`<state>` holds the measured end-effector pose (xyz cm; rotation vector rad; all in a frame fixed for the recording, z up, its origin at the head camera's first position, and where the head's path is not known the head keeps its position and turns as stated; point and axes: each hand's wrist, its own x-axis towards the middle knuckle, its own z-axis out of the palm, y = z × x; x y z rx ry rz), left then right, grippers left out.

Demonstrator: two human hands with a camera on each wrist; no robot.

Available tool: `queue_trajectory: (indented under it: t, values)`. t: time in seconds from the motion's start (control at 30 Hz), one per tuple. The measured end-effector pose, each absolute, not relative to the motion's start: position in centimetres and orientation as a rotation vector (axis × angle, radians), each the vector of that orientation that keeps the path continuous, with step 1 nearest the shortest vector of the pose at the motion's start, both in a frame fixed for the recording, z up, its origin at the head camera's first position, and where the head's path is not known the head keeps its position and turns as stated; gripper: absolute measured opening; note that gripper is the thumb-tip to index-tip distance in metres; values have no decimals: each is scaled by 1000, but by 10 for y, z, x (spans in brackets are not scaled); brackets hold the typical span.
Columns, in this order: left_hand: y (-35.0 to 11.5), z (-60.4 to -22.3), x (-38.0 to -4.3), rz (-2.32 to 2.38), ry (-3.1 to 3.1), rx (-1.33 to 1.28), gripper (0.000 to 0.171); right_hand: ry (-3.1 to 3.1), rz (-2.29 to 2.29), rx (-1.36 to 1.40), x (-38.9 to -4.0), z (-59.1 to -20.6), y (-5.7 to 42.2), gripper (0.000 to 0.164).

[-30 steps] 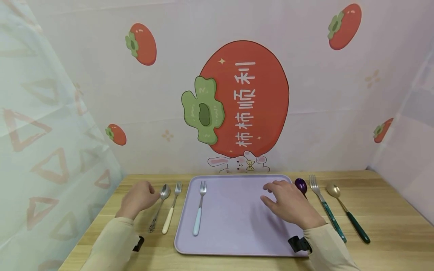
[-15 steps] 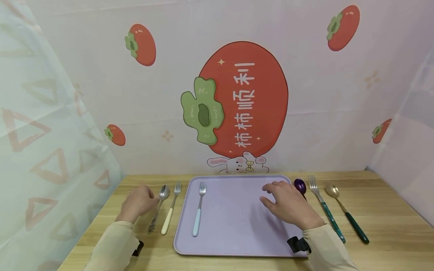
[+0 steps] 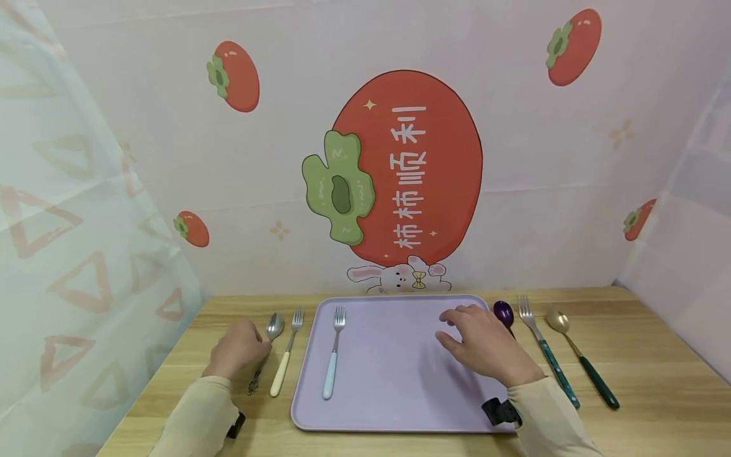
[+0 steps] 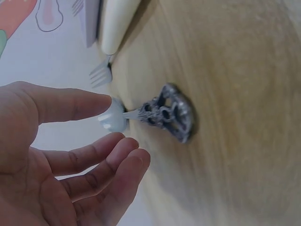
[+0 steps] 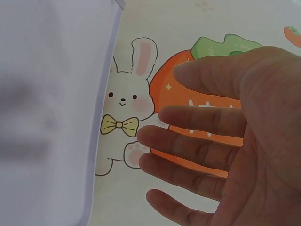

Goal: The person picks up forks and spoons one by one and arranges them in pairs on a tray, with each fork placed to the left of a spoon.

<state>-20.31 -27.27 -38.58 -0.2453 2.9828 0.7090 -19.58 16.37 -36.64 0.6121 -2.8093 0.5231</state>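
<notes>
My left hand (image 3: 237, 350) hovers at the silver spoon (image 3: 275, 325) on the left of the table, covering part of its handle in the head view. In the left wrist view the spoon's ornate openwork handle end (image 4: 171, 114) lies beyond the fingertips, and a gap shows between thumb and fingers. My right hand (image 3: 490, 348) hangs above the right side of the lilac tray (image 3: 394, 416), fingers apart and holding nothing. On the tray's left side lies a fork with a pale blue handle (image 3: 330, 374). A cream-handled fork (image 3: 281, 373) lies between spoon and tray.
Right of the tray are a purple spoon (image 3: 504, 312), partly hidden by my right hand, a fork with a green handle (image 3: 556, 371) and a gold spoon with a dark green handle (image 3: 598, 382). A printed cloth backdrop (image 3: 525, 254) stands behind the wooden table (image 3: 657, 355).
My left hand has moved slightly right and down, closer over the silver spoon's handle. The right hand keeps its place above the tray. The head view has shifted a little.
</notes>
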Motion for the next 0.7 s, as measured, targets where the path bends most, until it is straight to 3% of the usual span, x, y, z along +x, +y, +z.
queue_trajectory:
  t: [0.7]
  values:
    - [-269, -390, -208, 671, 2943, -263, 38, -2802, 531, 618, -196, -366, 165, 26]
